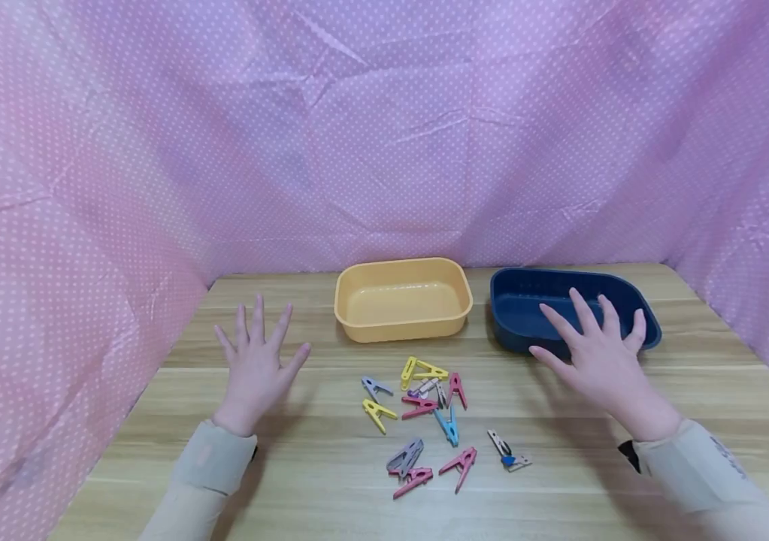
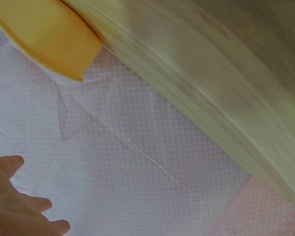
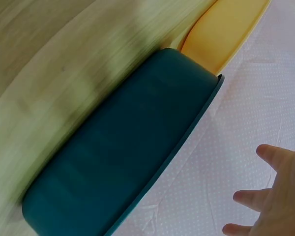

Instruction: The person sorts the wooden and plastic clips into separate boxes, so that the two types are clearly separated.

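My left hand (image 1: 255, 379) hovers over the left part of the table with its fingers spread, holding nothing. Fingers of my right hand (image 1: 600, 364) are spread too; it hangs in front of and partly over the dark blue bin (image 1: 509, 327), hiding some of its near rim. Between the hands lie several clothespins: yellow (image 1: 376, 412), grey (image 1: 406, 455), pink (image 1: 460, 466), and a light blue clothespin (image 1: 448, 427). A clothespin with a blue part (image 1: 507, 458) lies nearest the right hand. In the right wrist view the bin (image 3: 123, 142) shows its long outer side.
A yellow bin (image 1: 404, 330) stands at the back middle of the wooden table (image 1: 316, 481), left of the dark blue one. Pink dotted cloth (image 1: 398, 150) hangs behind the table and along both sides.
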